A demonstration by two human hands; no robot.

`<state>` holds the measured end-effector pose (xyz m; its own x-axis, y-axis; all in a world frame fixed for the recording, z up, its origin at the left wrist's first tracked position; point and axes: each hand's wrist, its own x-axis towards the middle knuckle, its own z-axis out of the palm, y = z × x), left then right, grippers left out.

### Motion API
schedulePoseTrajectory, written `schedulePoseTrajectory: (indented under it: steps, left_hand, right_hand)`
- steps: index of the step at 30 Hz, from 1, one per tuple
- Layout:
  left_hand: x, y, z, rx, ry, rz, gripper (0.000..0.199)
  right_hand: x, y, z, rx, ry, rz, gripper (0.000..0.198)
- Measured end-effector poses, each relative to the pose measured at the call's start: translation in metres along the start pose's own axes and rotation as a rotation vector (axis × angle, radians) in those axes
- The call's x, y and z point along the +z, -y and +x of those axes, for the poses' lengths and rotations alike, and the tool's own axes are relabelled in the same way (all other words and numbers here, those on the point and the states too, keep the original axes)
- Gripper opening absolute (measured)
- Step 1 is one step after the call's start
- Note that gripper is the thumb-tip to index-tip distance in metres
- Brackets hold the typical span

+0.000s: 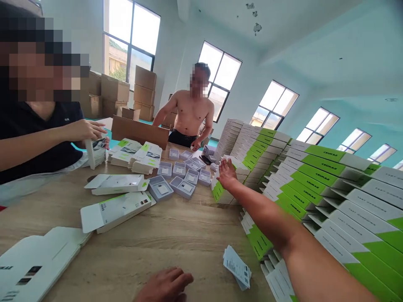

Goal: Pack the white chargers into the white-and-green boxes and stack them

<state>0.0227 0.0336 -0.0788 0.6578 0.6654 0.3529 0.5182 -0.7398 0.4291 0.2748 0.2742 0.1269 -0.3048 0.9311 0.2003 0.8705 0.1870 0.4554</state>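
My right hand (227,173) reaches far forward with its fingers spread, resting against a white and green box (231,193) at the near end of the stacks. Nothing is gripped in it. My left hand (166,286) is low at the bottom edge, over the table, with its fingers loosely bent and no object seen in them; part of it is cut off. A small stack of printed cards (236,267) lies to its right. Several grey plastic trays (161,188), each with a small white piece inside, sit left of my right hand.
Tall stacks of white and green boxes (317,174) line the right side. Opened flat cartons (121,209) and folded ones (40,260) lie at left on the wooden table (151,239). One person (37,134) handles a carton; another (193,113) stands across the table.
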Motion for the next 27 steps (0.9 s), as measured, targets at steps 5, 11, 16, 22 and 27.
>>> schedulePoseTrajectory:
  steps: [5,11,16,22,27]
  left_hand:
    - [-0.019,-0.02,0.003,0.003,-0.053,-0.05,0.019]
    - [-0.044,-0.031,-0.002,-0.128,-0.243,-0.031,0.023]
    - [-0.08,-0.002,0.011,-0.546,-0.273,0.18,0.024]
    - [-0.162,0.061,0.033,-0.925,-0.106,0.457,0.041]
    - [-0.183,0.062,0.036,-0.932,0.163,0.536,0.044]
  right_hand:
    - [0.003,0.111,-0.092,-0.31,0.074,0.259,0.044]
    - [0.043,0.192,-0.25,-0.41,0.114,0.692,0.047]
    - [0.043,0.194,-0.282,-0.255,0.091,0.846,0.043]
    - [0.018,0.194,-0.273,-0.186,0.12,0.924,0.04]
    - [0.018,0.182,-0.27,-0.223,0.08,1.01,0.036]
